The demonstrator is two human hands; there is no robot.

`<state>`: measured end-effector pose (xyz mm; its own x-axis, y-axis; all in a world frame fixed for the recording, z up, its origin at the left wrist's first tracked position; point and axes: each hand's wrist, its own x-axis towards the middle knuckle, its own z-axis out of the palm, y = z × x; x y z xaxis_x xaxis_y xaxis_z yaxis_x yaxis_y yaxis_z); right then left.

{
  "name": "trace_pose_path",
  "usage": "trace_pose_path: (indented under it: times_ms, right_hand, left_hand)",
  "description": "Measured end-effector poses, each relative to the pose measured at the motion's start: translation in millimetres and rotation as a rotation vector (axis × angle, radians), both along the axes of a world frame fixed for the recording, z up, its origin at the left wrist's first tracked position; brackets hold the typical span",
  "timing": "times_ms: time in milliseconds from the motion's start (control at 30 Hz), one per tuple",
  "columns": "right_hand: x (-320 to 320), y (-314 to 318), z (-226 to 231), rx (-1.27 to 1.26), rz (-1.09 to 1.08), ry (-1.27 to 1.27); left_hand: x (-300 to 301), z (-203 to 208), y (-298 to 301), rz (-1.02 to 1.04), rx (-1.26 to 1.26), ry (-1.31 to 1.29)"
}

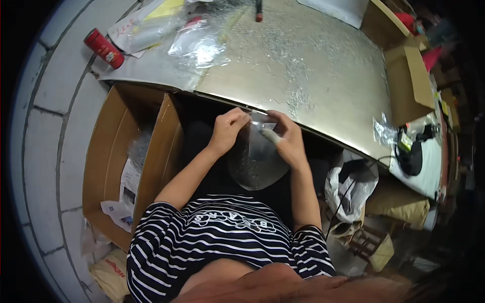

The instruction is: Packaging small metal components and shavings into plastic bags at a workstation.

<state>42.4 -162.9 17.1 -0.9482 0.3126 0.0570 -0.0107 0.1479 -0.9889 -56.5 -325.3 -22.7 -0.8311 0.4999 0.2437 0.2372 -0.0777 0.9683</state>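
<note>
My left hand pinches the left upper edge of a small clear plastic bag just in front of the table edge. On the bag's other side, my right hand grips it with curled fingers; a pale cover wraps the thumb. Beneath the bag, over my lap, lies a rounded grey, tray-like thing with small bits on it; its exact kind is unclear. Many small shiny pieces are scattered over the metal-topped table beyond my hands.
An open cardboard box with papers and plastic stands at my left. A red can and clear plastic bags lie on the table's far left. Another cardboard box sits at the right. A white plastic bag hangs below the table.
</note>
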Motion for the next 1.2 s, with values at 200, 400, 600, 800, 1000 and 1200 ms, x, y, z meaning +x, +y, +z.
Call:
trace_pose_path:
  times_ms: [200,400,600,800,1000,1200]
  right_hand:
    - [26.5,-14.7,-35.3,-0.086,0.017,-0.112]
    - [84.8,-16.3,-127.8,-0.157,0.364,-0.506]
    - [80.9,14.3,-138.5,0.426,0.202,-0.434]
    - [31.4,61.5,-40.9,0.489,-0.489,-0.073]
    - [-46.0,89.5,-40.1,0.839,-0.133,0.013]
    - [-5.1,11.0,-13.3,0.930,-0.069,-0.096]
  left_hand:
    - [41.9,-14.8,-19.2,-0.160,-0.064,-0.369]
    - [43.1,-80.0,-38.3,-0.680,-0.539,-0.316]
    - [29.9,-106.6,-26.9,-0.419,-0.658,-0.072]
    - [28.9,-97.6,-1.0,-0.388,-0.439,-0.032]
    - [29.7,-111.5,5.0,-0.219,-0.092,-0.460]
    - [59.0,-142.0,-2.9,-0.431,0.320,-1.074]
